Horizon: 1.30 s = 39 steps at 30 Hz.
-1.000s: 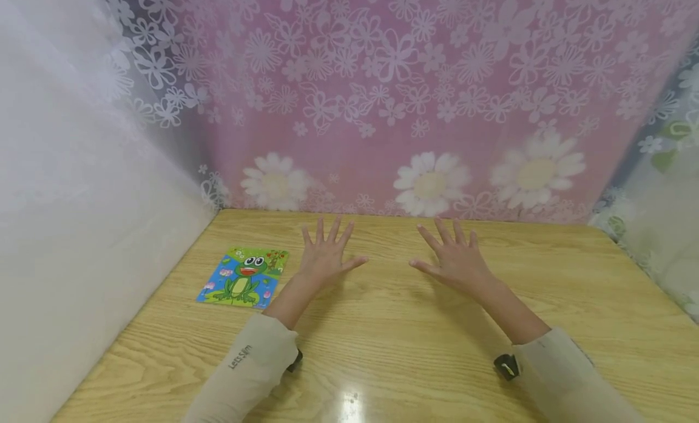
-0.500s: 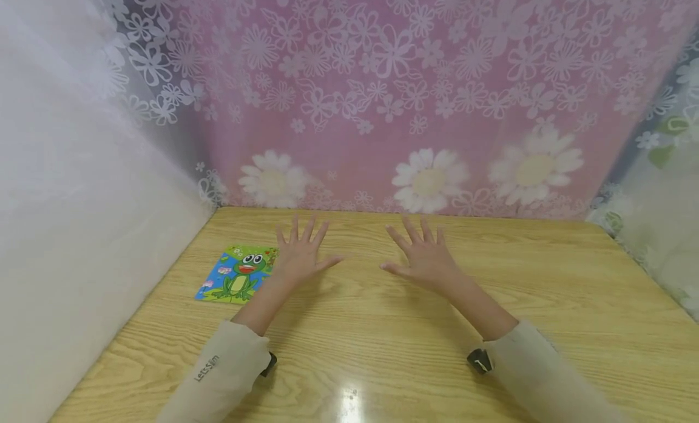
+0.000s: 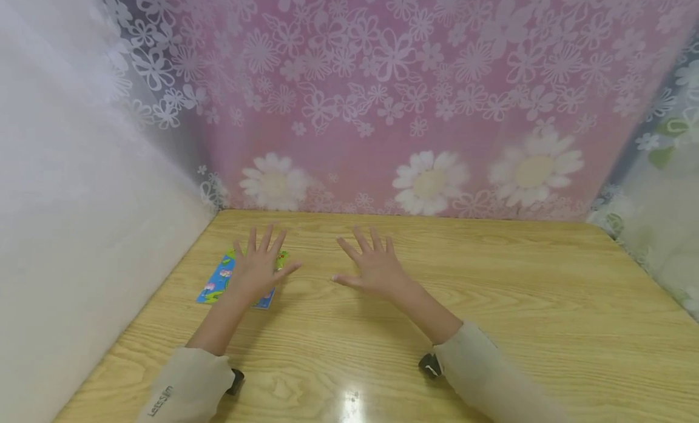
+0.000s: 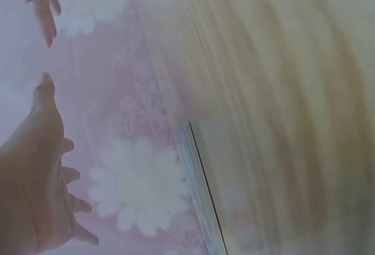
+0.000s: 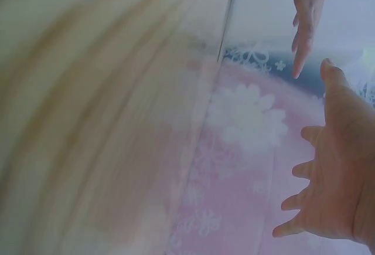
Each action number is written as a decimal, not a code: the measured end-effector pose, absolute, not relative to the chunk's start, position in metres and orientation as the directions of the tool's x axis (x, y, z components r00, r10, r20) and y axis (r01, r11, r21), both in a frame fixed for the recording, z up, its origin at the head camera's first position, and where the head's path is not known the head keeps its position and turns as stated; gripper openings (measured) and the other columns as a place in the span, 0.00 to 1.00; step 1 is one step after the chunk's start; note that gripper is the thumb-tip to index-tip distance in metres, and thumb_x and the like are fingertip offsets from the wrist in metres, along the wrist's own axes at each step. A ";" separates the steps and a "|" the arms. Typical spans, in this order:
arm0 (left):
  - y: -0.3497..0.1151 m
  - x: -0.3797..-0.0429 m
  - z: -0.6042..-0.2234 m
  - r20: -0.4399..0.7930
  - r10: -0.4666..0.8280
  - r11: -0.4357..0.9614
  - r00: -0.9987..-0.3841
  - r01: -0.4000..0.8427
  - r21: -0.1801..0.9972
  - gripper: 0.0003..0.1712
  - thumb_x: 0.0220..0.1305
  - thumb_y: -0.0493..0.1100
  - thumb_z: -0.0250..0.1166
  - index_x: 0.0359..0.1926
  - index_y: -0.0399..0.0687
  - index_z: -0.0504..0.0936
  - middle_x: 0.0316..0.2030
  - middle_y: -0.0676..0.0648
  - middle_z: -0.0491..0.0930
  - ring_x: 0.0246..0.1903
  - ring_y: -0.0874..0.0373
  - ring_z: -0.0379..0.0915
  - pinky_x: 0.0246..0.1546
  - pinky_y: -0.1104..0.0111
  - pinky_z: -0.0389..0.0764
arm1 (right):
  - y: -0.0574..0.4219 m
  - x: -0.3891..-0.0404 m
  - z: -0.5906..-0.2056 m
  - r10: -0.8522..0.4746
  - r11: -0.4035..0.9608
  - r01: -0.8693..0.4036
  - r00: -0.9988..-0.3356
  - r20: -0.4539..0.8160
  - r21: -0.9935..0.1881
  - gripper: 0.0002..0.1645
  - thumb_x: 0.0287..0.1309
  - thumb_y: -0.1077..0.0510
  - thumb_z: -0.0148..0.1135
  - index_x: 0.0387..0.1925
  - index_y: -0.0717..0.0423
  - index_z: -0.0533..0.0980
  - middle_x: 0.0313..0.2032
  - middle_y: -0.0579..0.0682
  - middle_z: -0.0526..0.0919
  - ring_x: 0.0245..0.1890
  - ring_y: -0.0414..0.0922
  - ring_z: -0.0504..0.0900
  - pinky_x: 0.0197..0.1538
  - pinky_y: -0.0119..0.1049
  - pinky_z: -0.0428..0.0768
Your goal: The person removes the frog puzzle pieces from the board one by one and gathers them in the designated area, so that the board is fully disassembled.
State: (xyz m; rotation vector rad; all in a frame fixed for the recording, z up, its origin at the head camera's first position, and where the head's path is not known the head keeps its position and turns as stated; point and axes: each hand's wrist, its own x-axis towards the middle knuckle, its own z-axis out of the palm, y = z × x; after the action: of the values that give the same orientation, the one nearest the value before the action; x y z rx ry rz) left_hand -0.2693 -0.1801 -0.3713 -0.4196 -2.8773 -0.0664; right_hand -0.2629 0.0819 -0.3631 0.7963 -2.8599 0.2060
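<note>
**Picture Card [image 3: 215, 284] Lies Half Hidden on Wood-Grain Table [image 3: 491, 271]**

A person's left hand [image 3: 254, 272] hangs over the card at the table's left side, fingers spread, grasping nothing; the right hand [image 3: 377, 271], equally spread and empty, hovers beside it. The card looks light, thin and stiff, perhaps slick-faced; its exposed left edge or near right corner would likely suit a pinch. Hand and wrist mask the middle of its design, the wrist views are hazy, and whether it is one piece cannot be told.
</note>
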 end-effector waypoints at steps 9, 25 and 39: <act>-0.218 -0.261 -0.368 0.226 0.210 0.954 -0.951 0.250 0.164 0.47 0.63 0.69 0.45 0.72 0.47 0.44 0.69 0.37 0.36 0.66 0.37 0.23 0.55 0.35 0.30 | 0.035 -0.261 -0.366 -0.526 0.823 -0.548 -0.834 0.166 -0.149 0.48 0.54 0.23 0.40 0.71 0.38 0.46 0.71 0.52 0.38 0.67 0.60 0.35 0.61 0.63 0.40; -0.290 -0.262 -0.396 0.221 0.191 0.891 -0.956 0.264 0.369 0.44 0.66 0.63 0.46 0.71 0.42 0.44 0.69 0.33 0.37 0.64 0.32 0.32 0.58 0.39 0.37 | -0.022 -0.266 -0.391 -0.623 0.705 -0.628 -0.770 0.136 -0.329 0.48 0.55 0.28 0.48 0.71 0.39 0.47 0.71 0.52 0.40 0.67 0.63 0.39 0.62 0.61 0.42; -0.316 -0.260 -0.427 0.177 0.153 0.836 -0.972 0.223 0.502 0.38 0.70 0.58 0.44 0.69 0.35 0.52 0.65 0.28 0.47 0.62 0.29 0.42 0.55 0.36 0.44 | -0.053 -0.270 -0.423 -0.657 0.650 -0.672 -0.732 0.182 -0.355 0.50 0.52 0.25 0.48 0.71 0.40 0.49 0.70 0.54 0.45 0.67 0.58 0.45 0.64 0.52 0.48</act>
State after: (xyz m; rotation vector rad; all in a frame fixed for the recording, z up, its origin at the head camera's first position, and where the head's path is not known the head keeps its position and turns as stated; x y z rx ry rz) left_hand -0.2602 -0.3164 -0.4268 -0.2969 -2.8852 -0.8124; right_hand -0.2705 -0.0532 -0.4229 1.1362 -2.8195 0.6304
